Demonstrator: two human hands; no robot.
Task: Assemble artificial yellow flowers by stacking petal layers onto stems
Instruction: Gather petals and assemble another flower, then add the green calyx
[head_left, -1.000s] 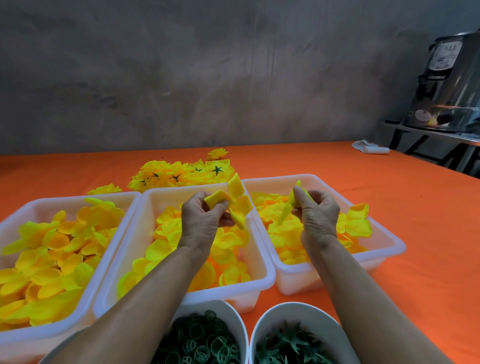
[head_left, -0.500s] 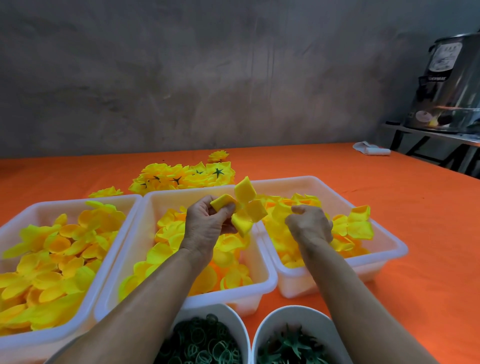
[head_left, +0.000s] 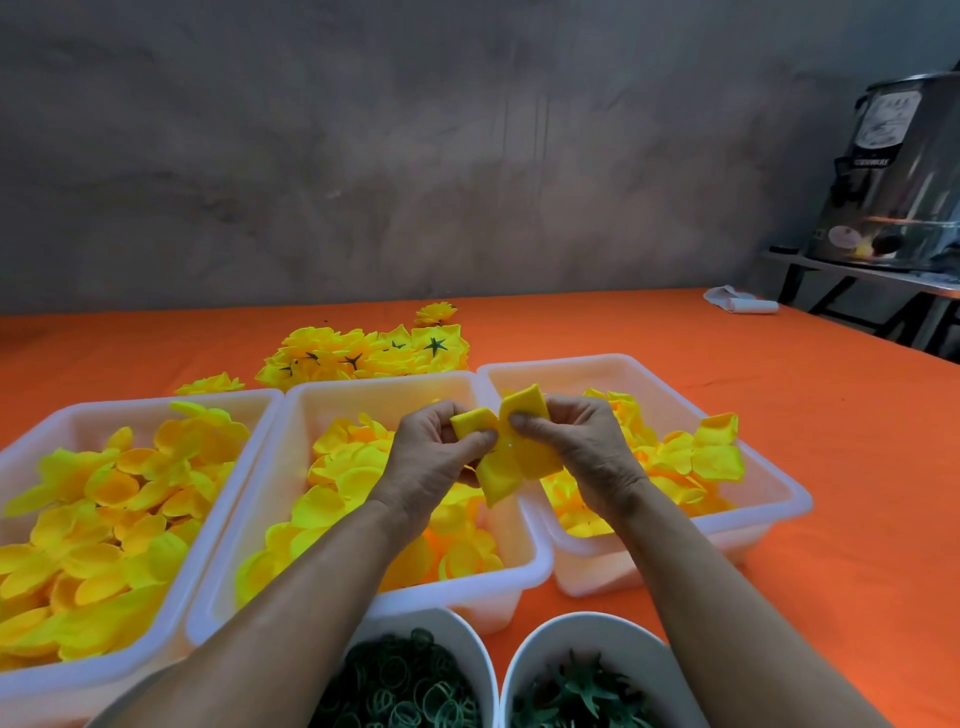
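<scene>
- Where the orange table (head_left: 779, 519) meets its near edge, three white tubs stand side by side, rims touching or nearly so: left tub (head_left: 156, 644), middle tub (head_left: 467, 587), right tub (head_left: 769, 519), all holding loose yellow petals.
- Left hand (head_left: 431, 462): fingers curled, pinching the petal layer (head_left: 506, 467).
- Petal layer held over the seam between middle and right tubs.
- Right hand (head_left: 582, 447): thumb and fingers pinching the same layer.
- Finished flowers (head_left: 363, 356) piled behind the middle tub.
- Two white bowls (head_left: 587, 631) at the near edge, green parts inside.
- Bare cloth right of the tubs, out to the right edge.
</scene>
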